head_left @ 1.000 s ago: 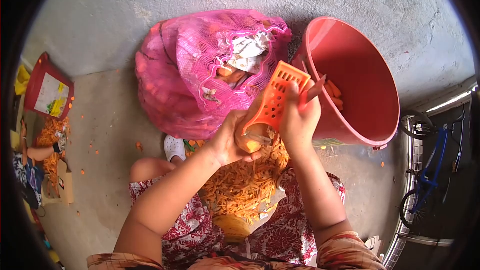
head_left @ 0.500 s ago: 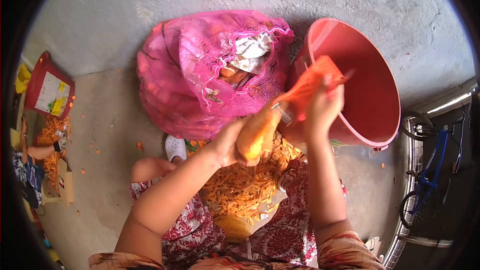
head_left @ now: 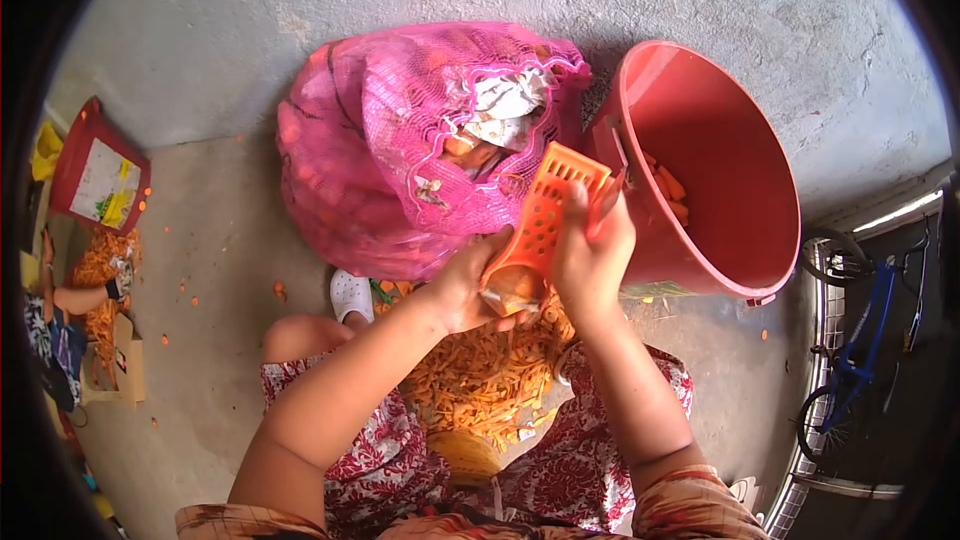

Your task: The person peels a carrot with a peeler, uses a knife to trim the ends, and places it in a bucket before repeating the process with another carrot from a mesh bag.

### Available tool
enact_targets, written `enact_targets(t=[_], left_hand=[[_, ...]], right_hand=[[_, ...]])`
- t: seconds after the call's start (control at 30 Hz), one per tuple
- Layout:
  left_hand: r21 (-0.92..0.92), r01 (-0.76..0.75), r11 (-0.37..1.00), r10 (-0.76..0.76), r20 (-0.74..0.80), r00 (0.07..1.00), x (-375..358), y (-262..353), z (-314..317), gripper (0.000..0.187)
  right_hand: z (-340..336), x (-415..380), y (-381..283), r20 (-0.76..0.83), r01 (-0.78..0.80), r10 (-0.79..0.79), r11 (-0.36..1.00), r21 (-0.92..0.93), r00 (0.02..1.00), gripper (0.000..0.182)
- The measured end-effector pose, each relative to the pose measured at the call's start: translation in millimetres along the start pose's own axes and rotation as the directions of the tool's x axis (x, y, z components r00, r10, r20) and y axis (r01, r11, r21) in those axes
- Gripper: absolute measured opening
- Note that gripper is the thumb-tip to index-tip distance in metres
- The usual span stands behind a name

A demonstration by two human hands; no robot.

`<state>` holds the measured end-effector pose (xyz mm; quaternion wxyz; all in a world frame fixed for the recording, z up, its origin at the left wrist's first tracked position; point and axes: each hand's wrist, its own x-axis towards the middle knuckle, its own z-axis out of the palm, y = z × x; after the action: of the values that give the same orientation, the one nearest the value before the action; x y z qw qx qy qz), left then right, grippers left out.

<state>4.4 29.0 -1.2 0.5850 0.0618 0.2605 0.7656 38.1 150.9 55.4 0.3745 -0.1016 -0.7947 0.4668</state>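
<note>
My right hand (head_left: 598, 255) grips a wide orange vegetable peeler (head_left: 541, 217) with slots and round holes in its handle. A narrow red piece (head_left: 607, 205) also sticks out of that hand; I cannot make out what it is. My left hand (head_left: 462, 288) is wrapped round a thick peeled carrot (head_left: 517, 285). The peeler's head lies over the carrot and hides most of it. Below both hands, orange peelings (head_left: 475, 375) are heaped on the floor between my legs.
A pink mesh sack (head_left: 345, 170) of carrots stands against the wall. Beside it, a large red bucket (head_left: 735, 180) leans with several carrots (head_left: 668, 190) inside. Far left, another person's arm (head_left: 82, 300) shows near peelings and a red container (head_left: 100, 165). A blue bicycle (head_left: 860, 340) is at right.
My right hand has come down and left, bringing the peeler from beyond the carrot's far end back over it. The left hand has barely moved. Carrots in the bucket now show.
</note>
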Motion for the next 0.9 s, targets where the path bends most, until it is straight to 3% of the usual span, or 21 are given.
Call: enact_targets(t=[0.07, 0.1, 0.17, 0.2, 0.27, 0.3, 0.4, 0.5, 0.57, 0.7, 0.77, 0.9], left_hand=[[-0.064, 0.094, 0.993, -0.091, 0.055, 0.994, 2.3, -3.9, -9.7, 0.051], [-0.042, 0.091, 0.995, -0.09, 0.041, 0.995, 0.7, -4.8, -7.6, 0.051], [0.002, 0.084, 0.996, -0.084, 0.011, 0.996, -4.1, -5.3, -1.6, 0.052], [0.093, 0.07, 0.993, -0.07, -0.007, 0.998, -4.4, -4.9, -1.2, 0.053], [0.072, 0.086, 0.994, -0.081, -0.064, 0.995, -6.2, -2.9, 4.2, 0.052], [0.061, 0.092, 0.994, -0.086, -0.092, 0.992, -6.1, -1.6, 6.0, 0.052], [0.069, 0.119, 0.991, -0.112, -0.097, 0.989, -6.6, 0.8, 2.7, 0.052], [0.05, 0.178, 0.983, -0.182, 0.104, 0.978, -10.0, -2.6, -7.6, 0.052], [0.088, 0.17, 0.981, -0.179, 0.105, 0.978, -17.6, 0.0, -8.2, 0.052], [0.055, 0.15, 0.987, -0.155, 0.091, 0.984, -17.6, 3.5, -10.0, 0.053], [0.025, 0.128, 0.991, -0.128, 0.025, 0.991, -17.1, 6.4, -2.5, 0.052], [-0.019, 0.071, 0.997, -0.072, -0.045, 0.996, -15.4, 11.0, 17.0, 0.05]], right_hand=[[-8.0, 12.1, 21.0, -0.054, -0.075, 0.069, 0.991, -0.112, 0.996, 0.019], [-13.1, 25.6, 29.2, -0.145, -0.006, -0.011, 0.993, -0.12, 0.989, 0.022], [-26.8, 42.9, 40.8, -0.269, -0.203, 0.188, 0.979, -0.027, 0.944, 0.018], [-25.8, 42.6, 40.3, -0.284, -0.184, 0.169, 0.983, -0.028, 0.944, 0.018], [-25.5, 41.1, 38.6, -0.316, -0.147, 0.129, 0.989, -0.033, 0.94, 0.019], [-25.0, 36.7, 35.1, -0.23, -0.17, 0.15, 0.983, -0.071, 0.962, 0.018], [-18.2, 30.5, 25.4, -0.222, -0.043, 0.008, 0.988, -0.151, 0.975, 0.019], [-42.7, 55.6, 42.0, -0.406, -0.131, -0.033, 0.919, -0.371, 0.913, 0.02], [-53.8, 62.3, 40.6, -0.48, -0.155, 0.184, 0.983, 0.099, 0.858, 0.021], [-49.2, 59.7, 30.0, -0.396, -0.167, 0.286, 0.936, 0.309, 0.873, 0.019], [-42.3, 50.8, 34.4, -0.331, -0.084, 0.14, 0.981, 0.177, 0.933, 0.016], [-15.8, 22.0, -2.7, -0.126, -0.143, 0.179, 0.957, 0.253, 0.976, 0.013]])
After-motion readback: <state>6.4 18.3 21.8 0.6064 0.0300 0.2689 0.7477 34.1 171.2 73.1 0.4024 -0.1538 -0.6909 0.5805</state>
